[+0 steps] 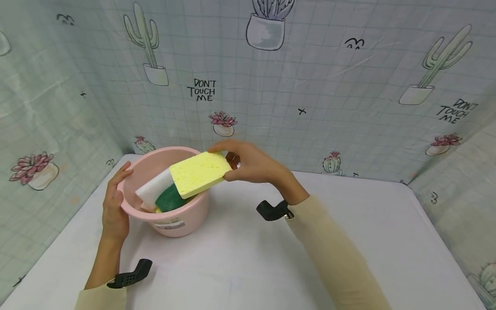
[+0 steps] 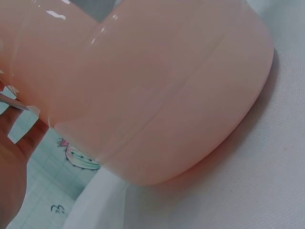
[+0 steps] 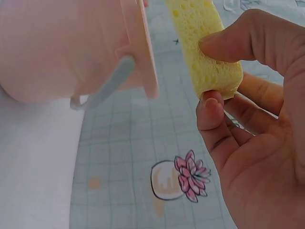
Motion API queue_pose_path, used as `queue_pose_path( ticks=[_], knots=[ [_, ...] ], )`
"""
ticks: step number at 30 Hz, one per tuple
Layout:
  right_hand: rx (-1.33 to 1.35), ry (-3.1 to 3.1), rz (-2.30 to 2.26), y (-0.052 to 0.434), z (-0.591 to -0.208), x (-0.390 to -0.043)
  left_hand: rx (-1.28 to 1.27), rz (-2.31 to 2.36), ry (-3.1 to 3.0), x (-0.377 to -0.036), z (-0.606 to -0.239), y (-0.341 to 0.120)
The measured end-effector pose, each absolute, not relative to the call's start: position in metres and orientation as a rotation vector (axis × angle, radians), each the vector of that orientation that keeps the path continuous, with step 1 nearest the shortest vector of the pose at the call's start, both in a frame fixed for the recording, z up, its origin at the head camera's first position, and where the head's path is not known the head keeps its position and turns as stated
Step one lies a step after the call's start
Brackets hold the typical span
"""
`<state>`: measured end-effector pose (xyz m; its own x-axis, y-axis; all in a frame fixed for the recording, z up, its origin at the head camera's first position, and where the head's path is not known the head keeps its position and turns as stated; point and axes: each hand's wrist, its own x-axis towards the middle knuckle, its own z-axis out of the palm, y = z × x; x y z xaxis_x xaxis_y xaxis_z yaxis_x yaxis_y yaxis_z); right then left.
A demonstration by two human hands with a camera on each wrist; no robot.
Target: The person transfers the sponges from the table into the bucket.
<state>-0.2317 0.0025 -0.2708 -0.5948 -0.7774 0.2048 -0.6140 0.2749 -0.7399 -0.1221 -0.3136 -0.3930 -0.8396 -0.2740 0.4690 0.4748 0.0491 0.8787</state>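
A thick yellow sponge (image 1: 200, 173) is tilted over the front right rim of a pink bucket (image 1: 195, 217). My right hand (image 1: 252, 161) pinches the sponge by its right end, thumb on the near side; the right wrist view shows the porous edge of the sponge (image 3: 207, 52) between thumb and fingers. My left hand (image 1: 115, 209) holds the bucket's left side at the rim. In the left wrist view the fingers of that hand (image 2: 12, 167) reach the rim from outside. Inside the bucket lie a white roll-shaped thing (image 1: 155, 187) and a dark green piece (image 1: 169, 199), partly hidden by the sponge.
The bucket stands at the back left of a white table (image 1: 248, 258). A pale handle (image 3: 107, 86) hangs at the bucket's side. Behind and beside the table hangs a cactus-printed curtain (image 1: 263, 86). Each wrist wears a black device (image 1: 273, 211).
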Motion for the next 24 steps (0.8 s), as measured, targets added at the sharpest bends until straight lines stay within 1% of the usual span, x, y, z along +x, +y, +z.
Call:
queue_pose_path(
  ticks=[16,24],
  knots=[
    [-1.399,2.348,-0.870,-0.047,-0.265,-0.228,-0.182,-1.833,-1.817,-0.122,-0.395,-0.314],
    [-1.387,2.390,-0.697,-0.067,-0.264,-0.225,-0.159,-1.841,-1.815,-0.122,-0.393,-0.314]
  ],
)
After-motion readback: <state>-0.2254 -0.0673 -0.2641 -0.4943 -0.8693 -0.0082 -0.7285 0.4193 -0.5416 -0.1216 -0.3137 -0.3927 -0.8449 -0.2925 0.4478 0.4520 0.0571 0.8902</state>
